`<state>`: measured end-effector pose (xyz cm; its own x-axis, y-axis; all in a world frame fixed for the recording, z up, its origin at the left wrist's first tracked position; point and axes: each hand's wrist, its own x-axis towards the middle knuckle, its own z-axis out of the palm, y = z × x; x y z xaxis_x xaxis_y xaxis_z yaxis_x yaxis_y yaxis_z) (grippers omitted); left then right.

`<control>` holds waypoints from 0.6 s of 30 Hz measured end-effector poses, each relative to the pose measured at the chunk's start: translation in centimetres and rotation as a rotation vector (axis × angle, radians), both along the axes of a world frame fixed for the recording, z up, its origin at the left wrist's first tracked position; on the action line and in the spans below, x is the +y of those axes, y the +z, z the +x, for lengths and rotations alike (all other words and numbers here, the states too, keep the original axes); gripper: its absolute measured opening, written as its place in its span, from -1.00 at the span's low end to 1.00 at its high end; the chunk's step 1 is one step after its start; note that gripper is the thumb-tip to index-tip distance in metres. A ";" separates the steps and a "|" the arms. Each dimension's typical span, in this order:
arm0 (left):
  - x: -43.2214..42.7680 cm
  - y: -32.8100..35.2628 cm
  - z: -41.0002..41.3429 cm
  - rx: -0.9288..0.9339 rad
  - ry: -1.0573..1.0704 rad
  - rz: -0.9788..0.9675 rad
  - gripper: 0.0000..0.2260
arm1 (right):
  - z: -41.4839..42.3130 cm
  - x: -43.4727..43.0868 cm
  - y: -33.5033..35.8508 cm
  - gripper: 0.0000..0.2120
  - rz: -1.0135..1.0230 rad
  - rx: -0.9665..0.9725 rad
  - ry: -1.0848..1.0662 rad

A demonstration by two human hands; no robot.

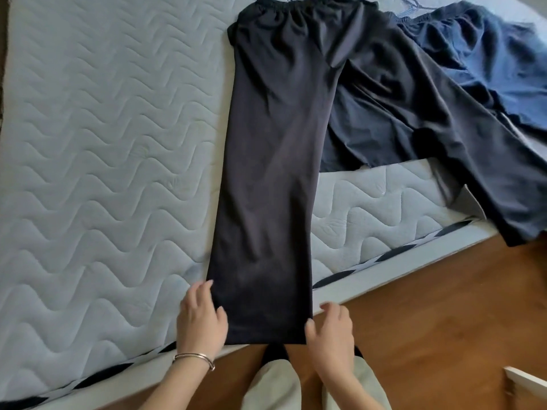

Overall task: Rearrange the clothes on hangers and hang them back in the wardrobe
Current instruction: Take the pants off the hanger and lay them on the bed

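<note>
Black trousers [275,161] lie flat on the quilted mattress [103,143], waistband at the far end. One leg runs straight toward me and its hem hangs over the bed's near edge. The other leg [473,161] splays out to the right. My left hand [201,318] touches the left side of the near hem with loosely bent fingers. My right hand [331,329] touches the hem's right corner the same way. Neither hand visibly grips the cloth. No hanger is in view.
A blue garment [488,63] lies crumpled at the far right of the mattress, partly under the trousers. A darker cloth [355,137] shows between the two legs. Wooden floor [429,306] lies below the bed edge. A white edge [527,380] sticks in at bottom right.
</note>
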<state>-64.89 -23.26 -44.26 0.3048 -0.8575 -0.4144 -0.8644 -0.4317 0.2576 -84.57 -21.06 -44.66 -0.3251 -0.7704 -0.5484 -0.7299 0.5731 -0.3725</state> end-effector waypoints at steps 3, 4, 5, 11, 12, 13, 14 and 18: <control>-3.4 -1.1 -2.5 0.007 -0.323 -0.207 -0.62 | 1.1 -3.8 0.1 -0.58 -0.252 0.062 0.307; -5.0 -1.8 -3.1 -0.012 -0.408 -0.225 -0.64 | 1.5 -5.3 -0.5 -0.58 -0.321 0.097 0.386; -6.6 -2.3 -3.6 -0.033 -0.473 -0.218 -0.61 | 2.0 -7.0 -1.3 -0.57 -0.344 0.114 0.473; -8.8 -7.7 -1.7 -0.188 -0.464 -0.098 -0.38 | 0.0 -9.8 -6.5 -0.44 -0.261 0.183 0.797; -7.8 -8.0 -1.2 -0.225 -0.461 -0.075 -0.34 | -0.8 -8.8 -7.1 -0.43 -0.253 0.214 0.777; -6.9 -8.1 -0.9 -0.245 -0.450 -0.053 -0.31 | -1.3 -7.9 -7.4 -0.43 -0.238 0.246 0.750; -6.1 -8.0 -0.6 -0.249 -0.429 -0.026 -0.28 | -1.6 -7.2 -7.4 -0.44 -0.212 0.251 0.718; -3.6 -6.6 -0.5 -0.233 -0.379 0.125 -0.23 | -2.5 -4.7 -6.2 -0.37 -0.098 0.237 0.659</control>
